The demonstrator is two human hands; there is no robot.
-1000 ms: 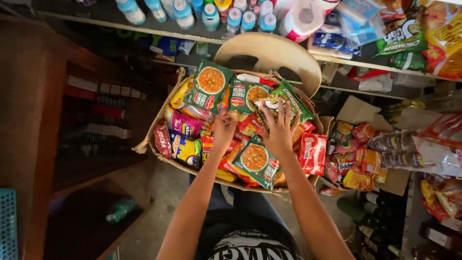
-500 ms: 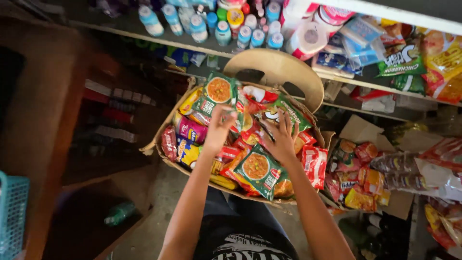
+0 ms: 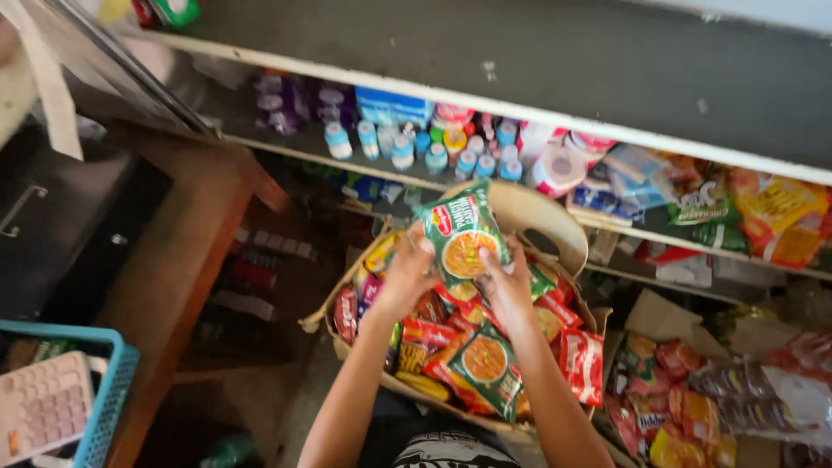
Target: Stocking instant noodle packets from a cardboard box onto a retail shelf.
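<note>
Above cardboard box [image 3: 322,319], glossy noodle packet [image 3: 463,236]

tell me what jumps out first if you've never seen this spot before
The eye lands on the green noodle packet lifted at centre frame, the left hand and right hand gripping its two sides. Below it sits a cardboard box heaped with bright red, green and yellow packets. Behind, a shelf carries a row of small bottles with blue caps.
</note>
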